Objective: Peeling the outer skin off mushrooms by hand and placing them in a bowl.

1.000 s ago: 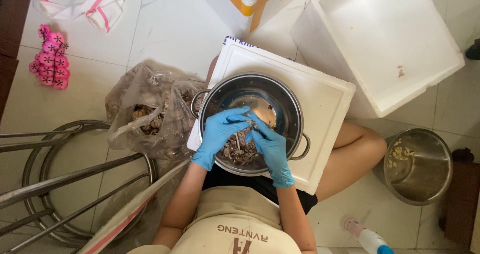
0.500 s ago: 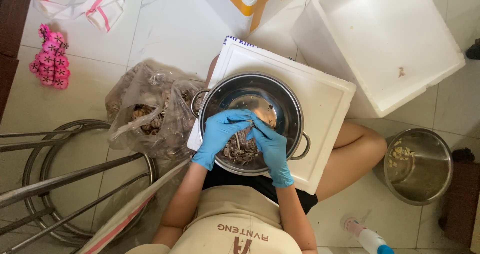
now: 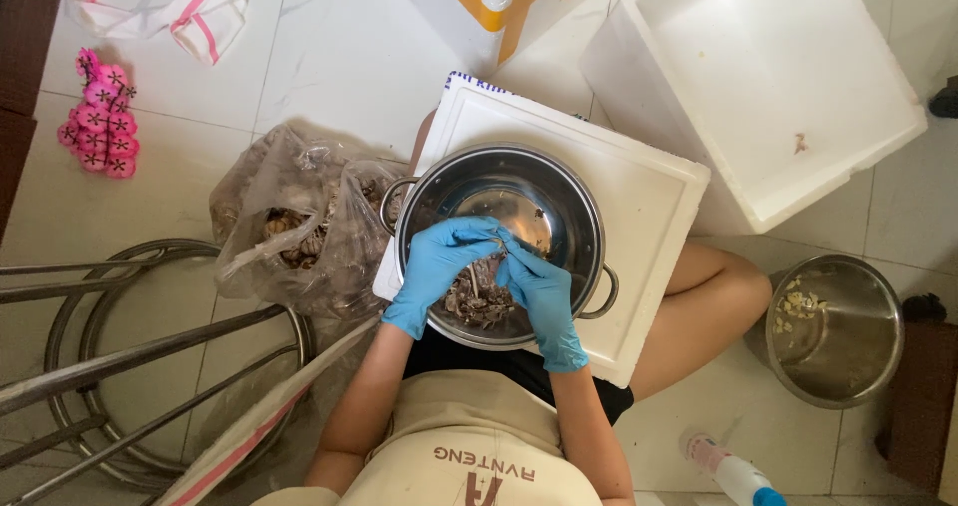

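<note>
Carefully now: both my blue-gloved hands pinch one small dark piece over the round steel pot [image 3: 559,192].
I judge the left hand [image 3: 439,266] and right hand [image 3: 534,286] could drop it; the pot could slide off the white foam lid [image 3: 649,207] toward the clear plastic bag [image 3: 289,227] at nine o'clock.

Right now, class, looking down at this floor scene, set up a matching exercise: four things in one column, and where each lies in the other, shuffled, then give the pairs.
Things:
1. large steel pot
2. clear plastic bag
3. small steel pot
4. pink flower-patterned thing

Places:
A. on the tiles at the far left
B. on the white foam lid
C. on the floor beside the bent knee
D. just left of the large pot

Pairs: 1-B, 2-D, 3-C, 4-A
</note>
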